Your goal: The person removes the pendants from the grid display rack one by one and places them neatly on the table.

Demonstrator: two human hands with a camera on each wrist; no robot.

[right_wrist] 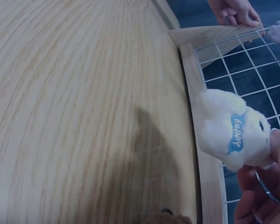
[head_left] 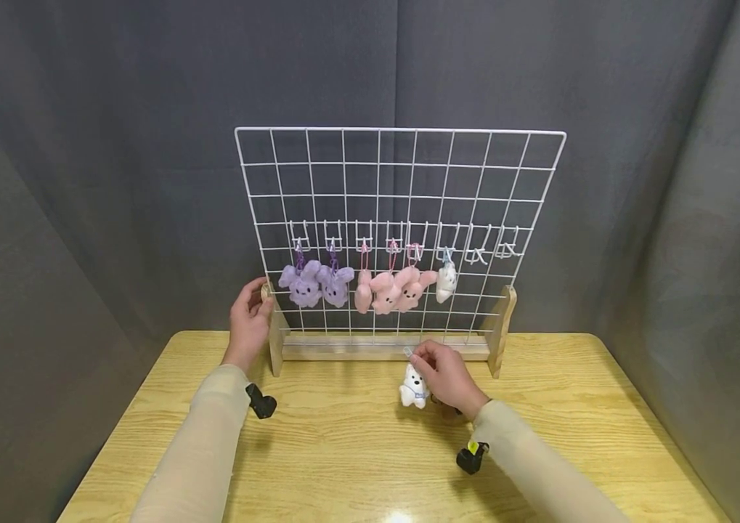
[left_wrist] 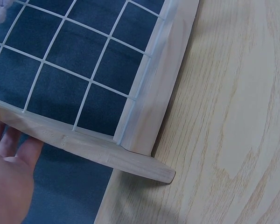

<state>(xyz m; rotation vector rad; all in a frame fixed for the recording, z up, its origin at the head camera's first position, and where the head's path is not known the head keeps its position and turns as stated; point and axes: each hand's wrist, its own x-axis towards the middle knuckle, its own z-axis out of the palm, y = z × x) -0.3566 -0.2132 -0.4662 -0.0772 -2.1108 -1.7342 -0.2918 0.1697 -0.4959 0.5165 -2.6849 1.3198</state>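
Note:
My right hand pinches a small white plush dog charm near its top, holding it in front of the rack's lower bar. In the right wrist view the plush dog wears a blue lettered band. At the rack's left end, my left hand grips the wooden side support, its fingers partly hidden behind the wood. The white wire grid rack carries a row of hooks, from which hang two purple plush charms, three pink plush charms and one white plush charm.
Two hooks at the right of the row carry no charm. The rack's right wooden support stands near the back of the wooden table. Grey curtains surround the table. A dark object, partly hidden, lies beneath my right hand.

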